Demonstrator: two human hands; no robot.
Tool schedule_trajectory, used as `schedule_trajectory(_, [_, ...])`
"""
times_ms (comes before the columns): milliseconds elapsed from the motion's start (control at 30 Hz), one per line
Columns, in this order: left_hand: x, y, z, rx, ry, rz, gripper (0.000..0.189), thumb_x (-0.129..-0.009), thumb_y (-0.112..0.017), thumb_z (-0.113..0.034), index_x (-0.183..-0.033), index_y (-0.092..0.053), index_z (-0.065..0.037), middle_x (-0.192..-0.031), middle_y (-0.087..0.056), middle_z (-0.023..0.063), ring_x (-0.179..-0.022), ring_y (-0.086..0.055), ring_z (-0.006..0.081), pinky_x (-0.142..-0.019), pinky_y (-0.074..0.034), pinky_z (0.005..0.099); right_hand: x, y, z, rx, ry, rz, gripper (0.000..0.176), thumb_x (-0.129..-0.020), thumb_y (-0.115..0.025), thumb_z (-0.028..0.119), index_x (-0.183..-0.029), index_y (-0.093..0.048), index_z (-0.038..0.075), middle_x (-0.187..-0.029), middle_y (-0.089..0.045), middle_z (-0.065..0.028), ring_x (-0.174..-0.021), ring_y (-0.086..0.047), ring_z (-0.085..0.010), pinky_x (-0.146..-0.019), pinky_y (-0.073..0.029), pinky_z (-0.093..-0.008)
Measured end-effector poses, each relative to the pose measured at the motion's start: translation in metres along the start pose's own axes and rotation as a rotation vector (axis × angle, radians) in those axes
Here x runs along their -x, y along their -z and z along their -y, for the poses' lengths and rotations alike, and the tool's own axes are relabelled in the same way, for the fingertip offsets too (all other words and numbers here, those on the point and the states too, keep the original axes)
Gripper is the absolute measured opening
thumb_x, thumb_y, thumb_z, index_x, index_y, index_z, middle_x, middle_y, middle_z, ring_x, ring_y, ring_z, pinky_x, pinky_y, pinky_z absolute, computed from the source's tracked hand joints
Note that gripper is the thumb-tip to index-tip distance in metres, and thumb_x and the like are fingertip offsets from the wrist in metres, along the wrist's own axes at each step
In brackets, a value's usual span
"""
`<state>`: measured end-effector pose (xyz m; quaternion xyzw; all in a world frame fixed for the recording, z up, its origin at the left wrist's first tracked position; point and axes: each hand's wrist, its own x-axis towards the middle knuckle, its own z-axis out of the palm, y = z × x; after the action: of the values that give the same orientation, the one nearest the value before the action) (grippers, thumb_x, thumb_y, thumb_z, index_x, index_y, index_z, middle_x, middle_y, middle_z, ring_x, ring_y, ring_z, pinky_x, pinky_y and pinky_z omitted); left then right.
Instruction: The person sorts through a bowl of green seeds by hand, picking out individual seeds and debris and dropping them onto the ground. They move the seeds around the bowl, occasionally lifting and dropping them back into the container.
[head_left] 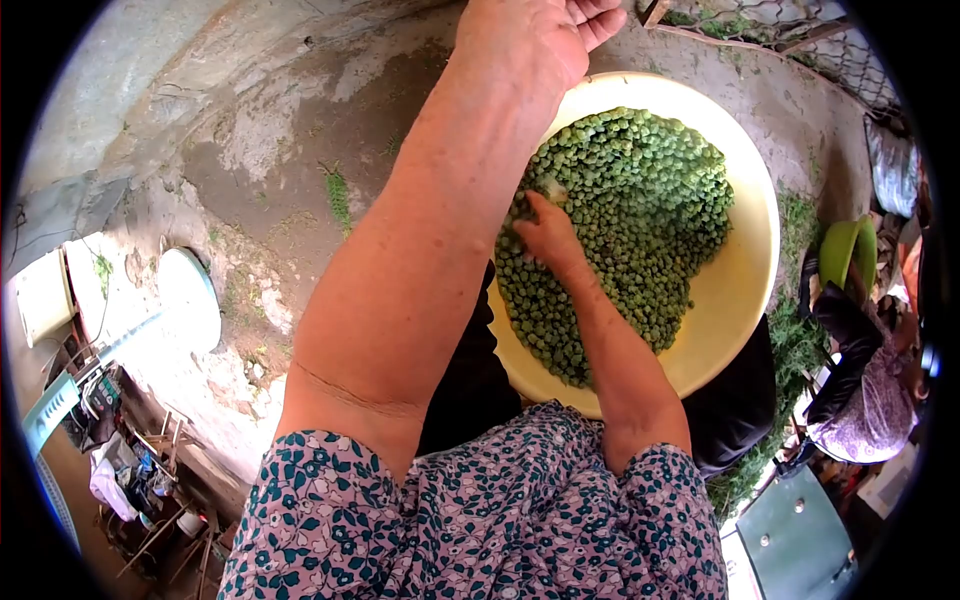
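Green peas [640,210] close around the right hand [548,238], which lies palm down at the left edge of the heap with its fingertips pushed in among them. A small pale scrap [551,187] sits at those fingertips; whether it is pinched or only touched cannot be told, since the fingers are partly buried. The left hand [525,45] is raised, close to the camera, at the far rim of the bowl. Its fingers are loosely curled and partly cut off by the frame edge; it looks to be just beside the rim rather than gripping it, but contact cannot be confirmed. The hands are well apart, left above and beyond right.

The peas fill most of a wide cream-yellow bowl [745,270], piled toward its left and far side, with bare wall showing on the right. Dark cloth [470,380] shows beneath the bowl's near edge, and a floral dress [480,520] crosses the bottom of the view. Cracked concrete ground [280,170] lies to the left, with a white round lid [192,298] on it. To the right are a heap of green plant cuttings [795,345], a small green bowl [848,250], and another person [865,395] in patterned clothing. A grey-green seat [795,535] is at lower right; wire mesh [790,30] is at upper right.
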<state>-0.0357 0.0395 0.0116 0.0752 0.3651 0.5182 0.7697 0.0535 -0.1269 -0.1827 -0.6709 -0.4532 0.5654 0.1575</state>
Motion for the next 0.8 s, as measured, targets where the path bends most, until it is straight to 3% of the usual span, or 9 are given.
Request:
schedule_trajectory(67, [0.001,-0.001,-0.001,-0.008,0.004,-0.031,0.003,-0.088,-0.056,-0.01,-0.088,-0.056,-0.007,-0.079,-0.061,0.0032,-0.068,-0.057,0.0127,-0.072,-0.046,0.0313,0.002,-0.009,-0.024,0.195,0.23,0.012,0.052,-0.079,-0.06,0.009,-0.127,-0.043,-0.004,-0.081,-0.062,-0.0186,-0.056,-0.06,-0.0212,-0.055,-0.047,-0.0343])
schedule_trajectory(100, [0.002,-0.002,-0.001,-0.006,0.009,-0.03,0.003,-0.088,-0.056,-0.01,-0.088,-0.056,-0.007,-0.079,-0.061,0.0032,-0.068,-0.057,0.0127,-0.072,-0.046,0.0313,0.009,-0.012,-0.031,0.196,0.226,0.01,0.052,-0.079,-0.06,0.009,-0.127,-0.043,-0.004,-0.081,-0.062,-0.0186,-0.056,-0.06,-0.0212,-0.055,-0.047,-0.0343])
schedule_trajectory(200, [0.003,-0.003,-0.002,-0.01,0.004,-0.039,0.004,-0.088,-0.056,-0.011,-0.088,-0.056,-0.007,-0.079,-0.061,0.0029,-0.068,-0.057,0.0124,-0.072,-0.045,0.0308,0.041,-0.015,-0.032,0.389,0.57,-0.016,0.052,-0.08,-0.059,0.009,-0.128,-0.043,-0.001,-0.084,-0.063,-0.0169,-0.055,-0.059,-0.0213,-0.055,-0.047,-0.0339])
schedule_trajectory(267, [0.004,-0.002,-0.002,-0.009,0.002,-0.014,0.004,-0.088,-0.056,-0.011,-0.088,-0.056,-0.007,-0.079,-0.061,0.0027,-0.069,-0.057,0.0121,-0.073,-0.045,0.0305,0.064,-0.007,-0.011,0.318,0.245,0.164,0.043,-0.079,-0.06,0.011,-0.12,-0.052,0.002,-0.097,-0.062,-0.023,-0.089,-0.06,-0.0381,-0.078,-0.047,-0.0424])
schedule_trajectory(300, [0.005,-0.001,-0.003,-0.008,0.003,-0.017,0.004,-0.088,-0.056,-0.011,-0.088,-0.056,-0.007,-0.079,-0.061,0.0027,-0.069,-0.057,0.0121,-0.073,-0.045,0.0305,0.067,-0.004,-0.009,0.318,0.244,0.167,0.043,-0.079,-0.06,0.011,-0.12,-0.052,0.002,-0.097,-0.062,-0.023,-0.089,-0.06,-0.0381,-0.078,-0.047,-0.0424])
schedule_trajectory(367, [0.005,0.0,-0.004,-0.016,0.003,-0.006,0.004,-0.088,-0.056,-0.011,-0.089,-0.057,-0.007,-0.079,-0.061,0.0025,-0.07,-0.057,0.012,-0.074,-0.044,0.0305,0.07,0.008,-0.011,0.124,0.126,0.21,0.043,-0.082,-0.058,0.01,-0.123,-0.049,0.001,-0.074,-0.062,-0.0111,-0.05,-0.056,-0.0159,-0.051,-0.047,-0.0314])
schedule_trajectory(567, [0.015,-0.007,-0.004,-0.029,-0.039,-0.023,0.004,-0.088,-0.056,-0.011,-0.089,-0.057,-0.006,-0.08,-0.061,0.0028,-0.069,-0.057,0.012,-0.074,-0.045,0.0307,0.024,0.045,-0.048,0.069,0.146,-0.257,0.042,-0.084,-0.056,0.009,-0.126,-0.049,0.002,-0.069,-0.059,-0.0073,-0.049,-0.055,-0.0132,-0.046,-0.046,-0.0272])
schedule_trajectory(633, [0.008,-0.006,-0.005,-0.022,-0.017,-0.033,0.004,-0.088,-0.056,-0.01,-0.089,-0.056,-0.006,-0.08,-0.061,0.0029,-0.07,-0.057,0.012,-0.074,-0.045,0.0307,0.02,0.06,-0.028,-0.137,-0.138,-0.411,0.048,-0.084,-0.054,0.006,-0.13,-0.043,0.001,-0.073,-0.061,-0.0126,-0.052,-0.061,-0.0174,-0.047,-0.048,-0.0296])
schedule_trajectory(800, [0.014,-0.006,-0.002,-0.027,-0.04,-0.011,0.004,-0.088,-0.057,-0.01,-0.089,-0.056,-0.007,-0.08,-0.061,0.0026,-0.07,-0.057,0.012,-0.074,-0.045,0.0309,0.004,0.062,-0.015,-0.351,-0.226,-0.336,0.058,-0.085,-0.052,0.007,-0.138,-0.029,0.003,-0.071,-0.059,-0.0123,-0.047,-0.059,-0.0181,-0.039,-0.046,-0.0297])
